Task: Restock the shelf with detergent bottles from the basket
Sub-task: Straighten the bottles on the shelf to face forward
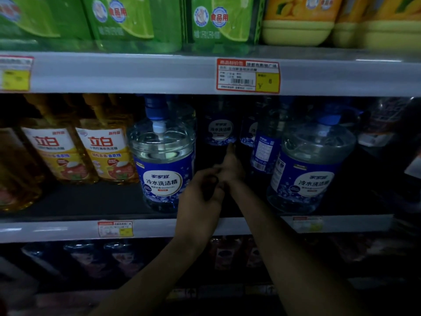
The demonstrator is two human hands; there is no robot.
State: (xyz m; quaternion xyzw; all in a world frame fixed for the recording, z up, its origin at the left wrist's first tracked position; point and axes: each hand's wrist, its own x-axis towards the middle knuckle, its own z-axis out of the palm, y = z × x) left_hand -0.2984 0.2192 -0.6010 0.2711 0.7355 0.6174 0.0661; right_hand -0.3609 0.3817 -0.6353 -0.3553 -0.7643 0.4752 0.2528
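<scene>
The left hand [200, 192] and the right hand [230, 165] are bare, and both forearms [284, 242] are bare as far as the picture's edge. The light is dim, so small details on the fingers [230, 152] cannot be told.

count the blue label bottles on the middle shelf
5 bottles: one front left, one front right, one turned sideways between them, two in the dark back. Others may hide behind.

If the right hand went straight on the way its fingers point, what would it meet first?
Probably the back-row bottle with the blue label: the right hand points up at it from the gap. Dim light hides the depth.
</scene>
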